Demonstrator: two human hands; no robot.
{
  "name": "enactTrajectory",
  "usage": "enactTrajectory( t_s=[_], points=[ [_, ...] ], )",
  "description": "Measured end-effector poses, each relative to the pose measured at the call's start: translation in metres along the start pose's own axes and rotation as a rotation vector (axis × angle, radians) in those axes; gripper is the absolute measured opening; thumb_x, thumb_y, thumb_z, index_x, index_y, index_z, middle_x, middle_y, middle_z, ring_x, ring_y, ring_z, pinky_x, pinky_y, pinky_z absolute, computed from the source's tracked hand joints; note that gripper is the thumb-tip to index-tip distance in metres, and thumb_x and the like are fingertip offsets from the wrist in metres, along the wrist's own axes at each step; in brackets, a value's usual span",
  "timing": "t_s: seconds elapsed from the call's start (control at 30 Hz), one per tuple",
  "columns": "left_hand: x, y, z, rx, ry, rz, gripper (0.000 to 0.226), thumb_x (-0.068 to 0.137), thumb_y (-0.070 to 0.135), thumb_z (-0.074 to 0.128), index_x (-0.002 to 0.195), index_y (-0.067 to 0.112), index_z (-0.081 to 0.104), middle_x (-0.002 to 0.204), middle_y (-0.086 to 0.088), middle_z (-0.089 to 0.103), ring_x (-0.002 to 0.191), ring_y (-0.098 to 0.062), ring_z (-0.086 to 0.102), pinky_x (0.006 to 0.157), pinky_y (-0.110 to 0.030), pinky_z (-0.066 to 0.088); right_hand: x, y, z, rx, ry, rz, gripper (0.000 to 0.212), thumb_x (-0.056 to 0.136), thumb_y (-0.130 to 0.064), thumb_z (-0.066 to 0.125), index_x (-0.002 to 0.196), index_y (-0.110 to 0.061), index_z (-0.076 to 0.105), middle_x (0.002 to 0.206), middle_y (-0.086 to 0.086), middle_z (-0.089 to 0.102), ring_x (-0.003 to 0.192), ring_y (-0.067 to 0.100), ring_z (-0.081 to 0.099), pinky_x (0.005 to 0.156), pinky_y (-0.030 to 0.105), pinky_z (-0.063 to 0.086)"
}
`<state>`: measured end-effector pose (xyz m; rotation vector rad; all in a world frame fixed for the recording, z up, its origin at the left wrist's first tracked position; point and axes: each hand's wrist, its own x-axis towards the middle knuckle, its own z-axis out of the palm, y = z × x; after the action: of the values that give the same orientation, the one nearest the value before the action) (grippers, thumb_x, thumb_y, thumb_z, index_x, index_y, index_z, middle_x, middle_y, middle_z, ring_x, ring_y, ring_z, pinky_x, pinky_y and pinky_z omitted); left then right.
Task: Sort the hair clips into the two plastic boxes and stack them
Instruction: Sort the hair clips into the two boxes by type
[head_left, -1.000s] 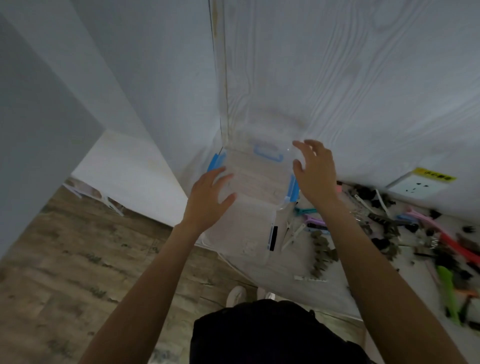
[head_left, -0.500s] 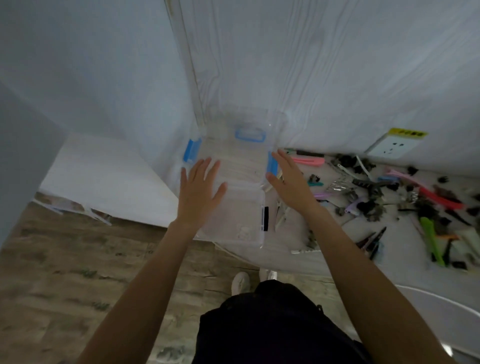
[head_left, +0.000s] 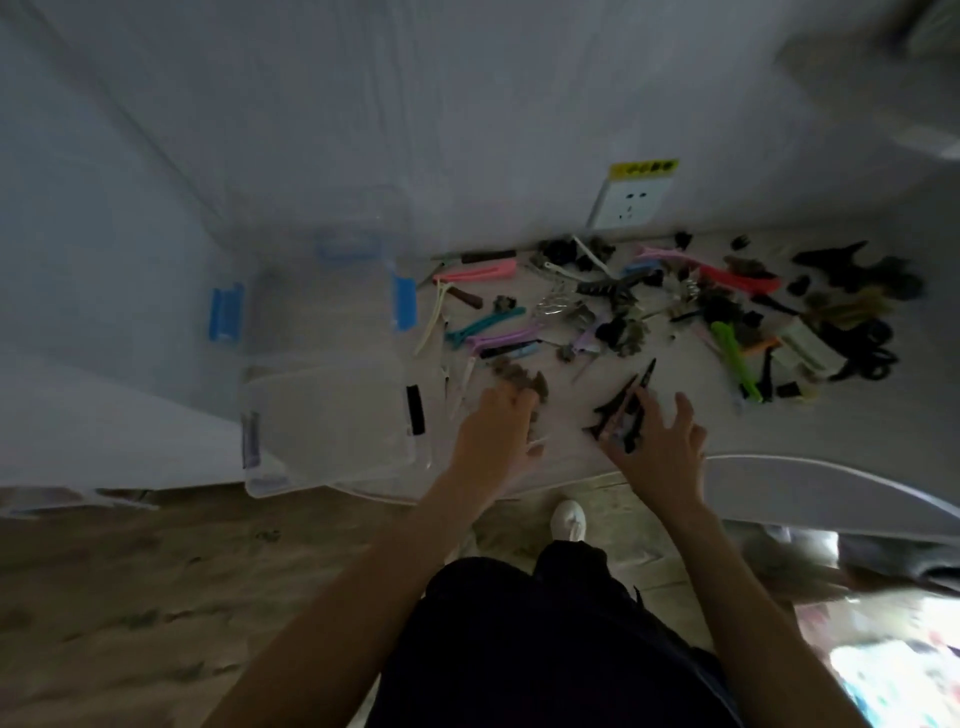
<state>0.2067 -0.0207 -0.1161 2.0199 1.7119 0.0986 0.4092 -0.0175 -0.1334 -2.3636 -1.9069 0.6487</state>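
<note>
The right grip (head_left: 657, 441), fingers spread, touches black clips (head_left: 621, 410) whose long axis runs away from it; the left grip (head_left: 501, 428), curl unclear, lies nearer the boxes (head_left: 322, 364).

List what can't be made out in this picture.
- Head view: whether the left hand grips the brown clips; its fingers are blurred.
- Head view: whether the right hand holds the black clips or only touches them.
- Head view: what lies in the clear boxes; blur and dim light hide it.
- Head view: the small dark clips far right; too blurred to tell apart.
</note>
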Motion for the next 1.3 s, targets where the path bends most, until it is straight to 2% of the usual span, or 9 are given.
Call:
enactTrajectory(
  t_s=[0.23, 0.33, 0.4, 0.53, 0.67, 0.77, 0.9, 1.1, 1.3],
  points=[
    [-0.003, 0.008, 0.045, -0.137, 0.194, -0.189, 0.03, 0.075, 0.0, 0.063, 0.103, 0.008, 0.053, 0.105, -0.013, 0.049, 0.083, -0.025, 0.053, 0.063, -0.038, 0.05, 0.042, 0.014, 0.005, 0.238, -0.1, -0.165, 0.062, 0.082, -0.031, 0.067, 0.134, -0.013, 0.038, 0.133, 0.017, 0.03, 0.105, 0.04, 0.051, 0.085, 0.042, 0.046],
    [0.008, 0.016, 0.053, -0.246, 0.274, -0.18, 0.03, 0.075, -0.004, 0.063, 0.104, 0.003, 0.057, 0.105, -0.018, 0.052, 0.079, -0.023, 0.055, 0.067, -0.025, 0.041, 0.061, 0.006, 0.001, 0.311, -0.123, -0.251, 0.061, 0.084, -0.027, 0.066, 0.135, -0.011, 0.039, 0.134, 0.017, 0.03, 0.107, 0.036, 0.051, 0.087, 0.037, 0.044],
    [0.014, 0.022, 0.057, -0.337, 0.341, -0.236, 0.036, 0.077, 0.001, 0.065, 0.112, 0.003, 0.056, 0.111, -0.019, 0.054, 0.097, -0.027, 0.056, 0.08, -0.023, 0.04, 0.072, 0.004, -0.004, 0.404, -0.16, -0.318, 0.061, 0.084, -0.026, 0.067, 0.136, -0.01, 0.039, 0.136, 0.017, 0.029, 0.11, 0.031, 0.05, 0.088, 0.033, 0.043],
    [0.008, 0.029, 0.068, -0.202, 0.563, -0.479, 0.062, 0.076, 0.037, 0.058, 0.127, 0.004, 0.046, 0.13, -0.024, 0.046, 0.118, -0.04, 0.045, 0.098, -0.046, 0.041, 0.084, 0.02, -0.01, 0.404, -0.19, -0.442, 0.057, 0.085, -0.024, 0.064, 0.135, -0.013, 0.041, 0.141, 0.014, 0.028, 0.114, 0.03, 0.049, 0.096, 0.039, 0.044],
    [0.006, 0.013, 0.08, -0.022, 0.447, -0.639, 0.096, 0.071, 0.082, 0.034, 0.143, 0.019, 0.025, 0.147, -0.03, 0.023, 0.135, -0.048, 0.022, 0.109, -0.057, 0.022, 0.085, 0.047, -0.011, 0.236, -0.143, -0.489, 0.066, 0.083, -0.033, 0.065, 0.14, -0.02, 0.035, 0.149, 0.015, 0.021, 0.133, 0.035, 0.022, 0.108, 0.044, 0.024],
    [0.022, 0.008, 0.077, -0.046, 0.366, -0.702, 0.096, 0.073, 0.084, 0.012, 0.146, 0.022, 0.018, 0.149, -0.031, 0.017, 0.138, -0.049, 0.014, 0.111, -0.06, 0.012, 0.086, 0.059, -0.011, 0.156, -0.166, -0.482, 0.074, 0.082, -0.042, 0.063, 0.144, -0.028, 0.024, 0.155, 0.012, 0.005, 0.142, 0.034, 0.0, 0.113, 0.051, 0.01],
    [0.057, 0.027, 0.072, -0.139, 0.421, -0.609, 0.094, 0.081, 0.077, 0.017, 0.145, 0.009, 0.022, 0.148, -0.028, 0.023, 0.138, -0.041, 0.022, 0.113, -0.054, 0.019, 0.096, 0.079, -0.017, 0.144, -0.141, -0.482, 0.078, 0.078, -0.059, 0.052, 0.144, -0.03, 0.022, 0.156, 0.012, 0.003, 0.143, 0.031, -0.003, 0.114, 0.05, 0.007],
    [0.106, 0.062, 0.074, -0.262, 0.433, -0.442, 0.086, 0.083, 0.068, 0.035, 0.145, 0.009, 0.021, 0.152, -0.021, 0.02, 0.138, -0.036, 0.022, 0.109, -0.054, 0.028, 0.112, 0.119, -0.05, 0.174, 0.248, -0.197, 0.067, 0.077, -0.055, 0.049, 0.136, -0.028, 0.033, 0.15, 0.016, 0.026, 0.14, 0.038, 0.015, 0.112, 0.057, 0.008],
    [0.12, 0.07, 0.076, -0.256, 0.419, -0.356, 0.086, 0.084, 0.067, 0.035, 0.145, 0.009, 0.02, 0.152, -0.021, 0.019, 0.138, -0.037, 0.024, 0.104, -0.056, 0.032, 0.151, 0.187, -0.062, 0.329, 0.286, 0.22, 0.07, 0.078, -0.057, 0.047, 0.139, -0.024, 0.036, 0.156, 0.013, 0.006, 0.141, 0.041, 0.01, 0.11, 0.062, 0.018]
  ],
)
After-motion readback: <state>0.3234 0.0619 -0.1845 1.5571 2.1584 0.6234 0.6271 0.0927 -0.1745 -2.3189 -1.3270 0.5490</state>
